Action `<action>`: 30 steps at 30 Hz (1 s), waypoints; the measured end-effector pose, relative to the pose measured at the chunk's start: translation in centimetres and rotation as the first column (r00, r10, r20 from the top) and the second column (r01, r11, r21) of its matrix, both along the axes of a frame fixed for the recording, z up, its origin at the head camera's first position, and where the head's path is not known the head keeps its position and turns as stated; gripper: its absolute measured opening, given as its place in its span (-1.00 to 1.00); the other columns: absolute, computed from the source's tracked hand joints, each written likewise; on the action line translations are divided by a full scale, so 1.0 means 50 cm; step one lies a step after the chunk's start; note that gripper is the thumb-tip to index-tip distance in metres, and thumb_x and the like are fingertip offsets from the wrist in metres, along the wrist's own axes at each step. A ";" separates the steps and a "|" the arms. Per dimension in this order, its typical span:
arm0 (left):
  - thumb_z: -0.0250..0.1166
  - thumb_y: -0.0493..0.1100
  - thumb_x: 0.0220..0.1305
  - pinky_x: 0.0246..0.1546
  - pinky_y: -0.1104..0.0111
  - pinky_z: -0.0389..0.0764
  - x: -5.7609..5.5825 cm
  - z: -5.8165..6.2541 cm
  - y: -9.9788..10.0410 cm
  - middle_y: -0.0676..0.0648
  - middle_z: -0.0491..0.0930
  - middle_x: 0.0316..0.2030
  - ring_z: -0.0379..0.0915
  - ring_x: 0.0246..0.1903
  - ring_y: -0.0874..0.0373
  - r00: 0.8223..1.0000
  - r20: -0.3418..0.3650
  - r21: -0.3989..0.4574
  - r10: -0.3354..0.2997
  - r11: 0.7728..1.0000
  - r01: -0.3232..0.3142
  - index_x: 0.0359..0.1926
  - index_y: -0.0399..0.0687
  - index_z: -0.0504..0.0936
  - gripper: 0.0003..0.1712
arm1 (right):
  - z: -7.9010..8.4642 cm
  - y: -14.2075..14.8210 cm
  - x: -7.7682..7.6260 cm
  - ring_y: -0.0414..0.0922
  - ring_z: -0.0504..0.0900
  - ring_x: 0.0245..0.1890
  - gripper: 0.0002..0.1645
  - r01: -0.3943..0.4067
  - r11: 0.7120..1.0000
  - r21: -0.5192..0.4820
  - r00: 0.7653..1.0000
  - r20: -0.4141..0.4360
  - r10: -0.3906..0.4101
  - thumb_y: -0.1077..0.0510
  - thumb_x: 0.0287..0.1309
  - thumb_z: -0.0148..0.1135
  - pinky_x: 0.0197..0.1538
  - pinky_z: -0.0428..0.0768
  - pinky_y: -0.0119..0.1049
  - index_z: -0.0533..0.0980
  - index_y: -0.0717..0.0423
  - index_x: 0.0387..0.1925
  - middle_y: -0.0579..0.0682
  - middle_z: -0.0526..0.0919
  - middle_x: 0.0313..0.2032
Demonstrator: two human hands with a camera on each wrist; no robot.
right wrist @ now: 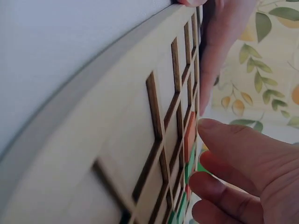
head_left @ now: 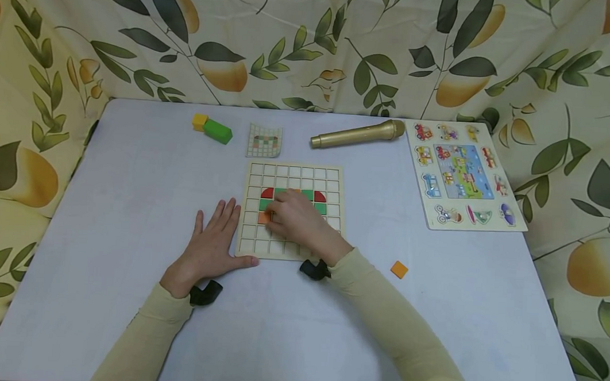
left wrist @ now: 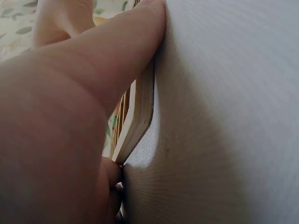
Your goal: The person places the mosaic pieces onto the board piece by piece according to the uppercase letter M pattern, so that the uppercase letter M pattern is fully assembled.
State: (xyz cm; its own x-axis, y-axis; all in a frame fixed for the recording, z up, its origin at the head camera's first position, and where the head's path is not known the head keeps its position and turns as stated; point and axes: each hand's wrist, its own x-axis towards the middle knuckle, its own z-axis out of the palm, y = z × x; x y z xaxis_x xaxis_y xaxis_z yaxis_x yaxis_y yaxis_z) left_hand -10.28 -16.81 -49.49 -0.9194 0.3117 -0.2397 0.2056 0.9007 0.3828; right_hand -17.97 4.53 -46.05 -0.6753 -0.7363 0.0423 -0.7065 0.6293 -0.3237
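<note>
A wooden grid board (head_left: 294,171) lies on the table, carrying green tiles (head_left: 320,209), rounded red tiles (head_left: 319,197) and an orange tile (head_left: 263,217). My left hand (head_left: 211,243) rests flat beside the board's left edge, fingers straight and spread, the thumb along its lower left corner. Over the middle of the board is my right hand (head_left: 303,219), fingers bent. In the right wrist view its thumb (right wrist: 224,135) reaches to the orange tile (right wrist: 189,135), apart from the other fingers, with no piece seen between them. Part of the tile pattern is hidden under this hand.
A small pattern card (head_left: 264,141) lies behind the board. Yellow (head_left: 200,121) and green blocks (head_left: 218,132) are at back left, a gold microphone (head_left: 358,134) at back right. A vehicle puzzle board (head_left: 423,214) lies far right; a loose orange tile (head_left: 399,269) lies nearer.
</note>
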 end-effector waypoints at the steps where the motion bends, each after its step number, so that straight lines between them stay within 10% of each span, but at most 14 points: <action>1: 0.18 0.62 -0.04 0.28 -0.16 -0.57 0.000 0.000 0.000 -0.16 -0.34 0.52 -0.61 0.47 -0.04 1.000 -0.001 0.001 0.001 1.000 -0.001 0.53 -0.24 -0.18 0.44 | 0.002 0.007 0.002 -0.12 0.52 -0.24 -0.79 0.002 1.000 -0.006 1.000 0.015 -0.002 0.08 0.12 0.40 -0.10 0.45 -0.27 0.71 0.09 -0.22 -0.09 0.64 -0.30; 30: 0.26 0.59 -0.08 0.28 -0.14 -0.59 0.000 -0.004 0.004 -0.18 -0.33 0.52 -0.61 0.47 -0.03 1.000 -0.010 0.018 0.023 1.000 -0.023 0.53 -0.25 -0.20 0.48 | 0.029 0.304 0.089 0.00 0.48 -0.14 -0.57 0.335 0.938 -0.084 0.941 0.083 -0.329 0.05 0.05 0.50 -0.05 0.44 -0.08 0.66 0.21 -0.09 0.04 0.65 -0.15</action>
State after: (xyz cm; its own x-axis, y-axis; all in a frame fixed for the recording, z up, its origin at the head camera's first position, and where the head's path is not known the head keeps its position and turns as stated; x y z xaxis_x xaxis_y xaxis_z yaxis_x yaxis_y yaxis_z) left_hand -10.26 -16.62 -49.69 -0.9288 0.2944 -0.2251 0.1886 0.8983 0.3968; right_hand -13.51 19.74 -44.63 -0.8844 -0.4643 0.0480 -0.4374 0.7884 -0.4326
